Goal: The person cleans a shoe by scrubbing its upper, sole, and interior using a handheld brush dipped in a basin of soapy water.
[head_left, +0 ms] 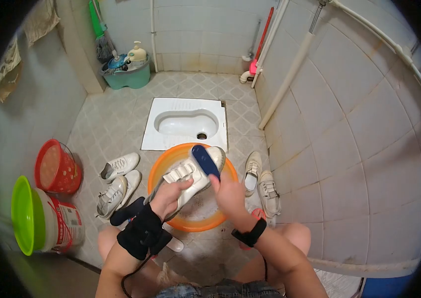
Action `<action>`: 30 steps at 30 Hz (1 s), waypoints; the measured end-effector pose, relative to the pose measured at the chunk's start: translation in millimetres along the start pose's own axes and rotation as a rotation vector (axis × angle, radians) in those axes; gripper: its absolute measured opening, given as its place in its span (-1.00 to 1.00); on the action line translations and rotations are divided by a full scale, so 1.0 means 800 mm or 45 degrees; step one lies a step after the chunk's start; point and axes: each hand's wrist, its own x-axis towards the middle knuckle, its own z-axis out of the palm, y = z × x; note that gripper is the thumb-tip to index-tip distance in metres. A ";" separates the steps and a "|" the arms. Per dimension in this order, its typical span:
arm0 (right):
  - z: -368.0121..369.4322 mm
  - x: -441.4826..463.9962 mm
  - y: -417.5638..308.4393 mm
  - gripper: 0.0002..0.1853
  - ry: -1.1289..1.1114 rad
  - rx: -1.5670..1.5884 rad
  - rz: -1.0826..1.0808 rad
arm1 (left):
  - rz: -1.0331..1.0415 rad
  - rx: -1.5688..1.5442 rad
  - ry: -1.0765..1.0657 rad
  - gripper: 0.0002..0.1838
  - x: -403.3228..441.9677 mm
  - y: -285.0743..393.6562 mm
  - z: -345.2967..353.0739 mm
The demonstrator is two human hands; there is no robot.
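Observation:
My left hand (168, 198) is closed round the heel end of a white shoe (185, 174), which is tilted with its toe up and to the right. A blue brush (205, 162) lies against the shoe near its toe, and my right hand (228, 195) grips the brush's lower end. Both are over an orange basin (194, 227) that holds cloudy water. Several white shoes (122, 167) stand on the floor left of the basin, and a pair of pale shoes (269, 194) stands to its right.
Behind the basin is a white squat toilet (161, 141). A red bucket (69, 174), a green basin (24, 216) and a white bucket (71, 226) are at the left. A teal mop bucket (131, 79) stands at the back left. Pipes (287, 82) run along the right wall.

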 end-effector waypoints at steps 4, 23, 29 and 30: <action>0.020 -0.038 0.025 -0.63 0.003 -0.132 -0.103 | -0.064 -0.184 0.062 -0.64 0.008 -0.002 -0.015; 0.038 -0.080 0.037 -0.61 -0.347 -0.140 -0.199 | 0.158 -0.493 0.036 -0.66 0.010 0.050 -0.041; -0.013 -0.028 -0.007 -0.63 -0.026 -0.062 0.000 | 0.324 -0.320 0.083 -0.62 0.002 0.050 -0.013; -0.016 -0.026 -0.009 -0.63 -0.014 -0.063 0.002 | 0.250 -0.444 0.047 -0.63 0.001 0.054 -0.009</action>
